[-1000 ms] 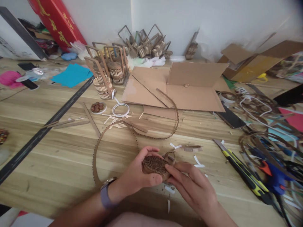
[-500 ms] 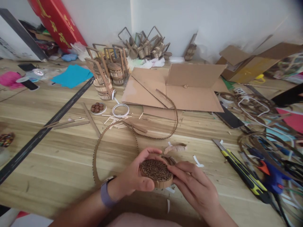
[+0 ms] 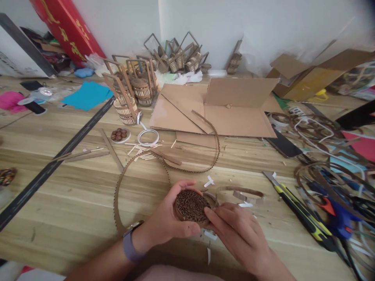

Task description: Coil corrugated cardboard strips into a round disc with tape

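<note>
Head view
Left hand: the left hand (image 3: 166, 218) cups a coiled cardboard disc (image 3: 191, 205) from the left, thumb underneath and fingers curled over its far rim, clamped on it. A purple watch (image 3: 129, 241) sits on that wrist.
Right hand: the right hand (image 3: 237, 230) comes in from the right, fingertips (image 3: 209, 212) pressed against the disc's right edge; it pinches the rim together with the other hand.
Disc: round, tightly wound corrugated strip, its top face tilted toward the camera, held just above the bench (image 3: 73, 203) near the middle of its near edge.
Loose strip: a long corrugated cardboard strip (image 3: 140, 164) loops across the bench just beyond the hands, reaching toward the flat cardboard sheets (image 3: 234, 113) at the bench's middle.
Near right: a yellow-and-black utility knife (image 3: 295, 208) lies toward the right edge, with a blue glue gun (image 3: 336, 216) beside it among tangled strips.
Far edge: small cardboard baskets (image 3: 131, 91) stand left of the sheets; more are heaped against the wall.
Left part: a blue paper sheet (image 3: 88, 95) and a long black ruler (image 3: 58, 156) lying diagonally.
Scraps: small white paper bits (image 3: 209, 181) lie close around the hands.
</note>
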`<state>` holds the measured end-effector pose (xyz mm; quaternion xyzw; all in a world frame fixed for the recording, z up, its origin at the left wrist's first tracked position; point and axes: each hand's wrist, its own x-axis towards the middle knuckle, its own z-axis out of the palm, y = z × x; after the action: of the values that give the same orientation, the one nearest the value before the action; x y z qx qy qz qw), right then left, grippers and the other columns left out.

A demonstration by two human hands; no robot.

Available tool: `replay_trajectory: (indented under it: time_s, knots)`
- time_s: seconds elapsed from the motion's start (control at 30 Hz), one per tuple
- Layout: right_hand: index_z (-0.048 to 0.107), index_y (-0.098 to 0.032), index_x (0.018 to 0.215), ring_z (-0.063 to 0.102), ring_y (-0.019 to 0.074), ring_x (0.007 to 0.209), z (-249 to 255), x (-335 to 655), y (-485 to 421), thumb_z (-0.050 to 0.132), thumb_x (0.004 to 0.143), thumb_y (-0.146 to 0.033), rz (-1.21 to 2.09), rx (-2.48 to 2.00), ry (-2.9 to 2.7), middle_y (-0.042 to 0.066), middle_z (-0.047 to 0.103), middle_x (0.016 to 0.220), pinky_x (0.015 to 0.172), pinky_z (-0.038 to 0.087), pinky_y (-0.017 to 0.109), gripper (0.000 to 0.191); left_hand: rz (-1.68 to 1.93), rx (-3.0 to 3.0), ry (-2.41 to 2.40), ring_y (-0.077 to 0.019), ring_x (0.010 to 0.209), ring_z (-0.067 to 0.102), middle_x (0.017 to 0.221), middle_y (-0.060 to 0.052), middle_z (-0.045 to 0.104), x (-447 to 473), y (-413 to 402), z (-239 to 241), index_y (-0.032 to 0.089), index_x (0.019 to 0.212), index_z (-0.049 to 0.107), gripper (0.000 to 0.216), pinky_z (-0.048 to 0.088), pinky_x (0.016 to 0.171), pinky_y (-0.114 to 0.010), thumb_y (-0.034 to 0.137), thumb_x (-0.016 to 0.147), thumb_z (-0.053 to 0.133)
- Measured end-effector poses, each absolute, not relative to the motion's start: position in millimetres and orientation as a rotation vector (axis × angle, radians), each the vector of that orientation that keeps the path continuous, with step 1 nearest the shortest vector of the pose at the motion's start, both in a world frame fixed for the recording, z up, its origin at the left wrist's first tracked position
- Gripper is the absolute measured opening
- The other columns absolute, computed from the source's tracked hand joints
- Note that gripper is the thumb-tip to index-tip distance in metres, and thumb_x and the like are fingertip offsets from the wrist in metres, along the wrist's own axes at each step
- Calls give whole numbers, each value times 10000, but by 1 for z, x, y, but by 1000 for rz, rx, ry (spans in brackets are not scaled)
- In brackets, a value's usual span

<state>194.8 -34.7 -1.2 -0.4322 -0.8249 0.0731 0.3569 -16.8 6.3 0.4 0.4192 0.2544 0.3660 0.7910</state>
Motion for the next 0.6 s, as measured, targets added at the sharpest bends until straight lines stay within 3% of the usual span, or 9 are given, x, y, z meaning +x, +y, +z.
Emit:
replay_trajectory:
  time_s: [0.13, 0.33, 0.6]
  knots:
    - [611, -288, 1241, 691, 158, 669, 7, 188, -32, 541, 961, -171, 173, -1108, -2065, -6, 731, 808, 610, 552, 267, 312, 811, 867, 424, -222, 1067, 586, 1217, -68, 567, -18, 8, -1, 266, 1294, 466, 774, 455, 923, -341, 357, 654, 892]
    - [711, -263, 1073, 675, 129, 651, 19, 181, -30, 532, 974, -215, 82, -1113, -1991, -13, 703, 729, 611, 557, 204, 210, 763, 763, 288, -209, 1073, 603, 1204, -49, 593, -19, 6, 1, 272, 1287, 523, 751, 451, 941, -323, 361, 645, 903]
    - [680, -231, 1087, 677, 137, 653, 16, 186, -27, 478, 994, -184, -26, -1110, -2052, 4, 716, 768, 613, 555, 229, 227, 746, 758, 344, -207, 1095, 600, 1229, -47, 594, -19, 8, -1, 276, 1300, 533, 753, 439, 962, -322, 368, 650, 903]
